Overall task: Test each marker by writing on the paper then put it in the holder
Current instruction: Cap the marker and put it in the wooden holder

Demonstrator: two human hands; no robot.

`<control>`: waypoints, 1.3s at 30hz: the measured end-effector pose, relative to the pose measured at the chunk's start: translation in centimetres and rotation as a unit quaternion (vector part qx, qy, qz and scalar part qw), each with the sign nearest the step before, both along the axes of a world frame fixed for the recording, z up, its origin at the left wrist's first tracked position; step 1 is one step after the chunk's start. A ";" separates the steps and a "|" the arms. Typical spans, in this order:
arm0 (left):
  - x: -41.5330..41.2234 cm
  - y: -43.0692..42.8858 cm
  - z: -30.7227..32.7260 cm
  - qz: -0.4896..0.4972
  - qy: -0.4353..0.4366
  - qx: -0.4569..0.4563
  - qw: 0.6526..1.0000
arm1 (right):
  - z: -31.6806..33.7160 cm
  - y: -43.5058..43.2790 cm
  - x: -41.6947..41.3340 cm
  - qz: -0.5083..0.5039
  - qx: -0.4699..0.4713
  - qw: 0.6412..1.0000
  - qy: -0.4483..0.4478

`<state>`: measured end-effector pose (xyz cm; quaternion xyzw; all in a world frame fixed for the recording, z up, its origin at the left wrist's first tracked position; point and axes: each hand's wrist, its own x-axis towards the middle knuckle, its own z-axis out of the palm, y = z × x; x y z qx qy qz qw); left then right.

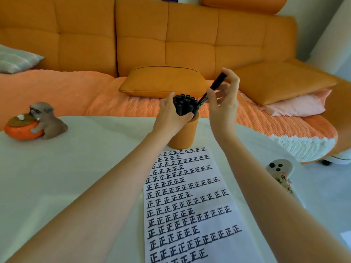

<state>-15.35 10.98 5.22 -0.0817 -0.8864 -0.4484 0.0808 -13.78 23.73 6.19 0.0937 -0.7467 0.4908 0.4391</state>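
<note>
An orange cylindrical holder (185,133) stands on the table beyond the paper and is packed with several black markers (185,103). My left hand (169,112) grips that bundle of markers from the left, just above the holder's rim. In my right hand (223,99) a single black marker (210,91) is pinched, tilted, with its lower end at the holder's right rim and its upper end up to the right. The white paper (190,205) lies in front of the holder, covered with rows of black written characters.
A figurine of a small animal hugging an orange pot (36,123) stands at the table's left. A white object with black dots (279,171) lies at the right edge. Behind the table is an orange sofa (142,44) with cushions.
</note>
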 end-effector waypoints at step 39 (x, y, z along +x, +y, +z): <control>-1.8 -1.1 -1.5 -0.092 0.013 0.027 0.995 | -4.6 0.8 -1.7 0.028 0.193 0.973 -0.123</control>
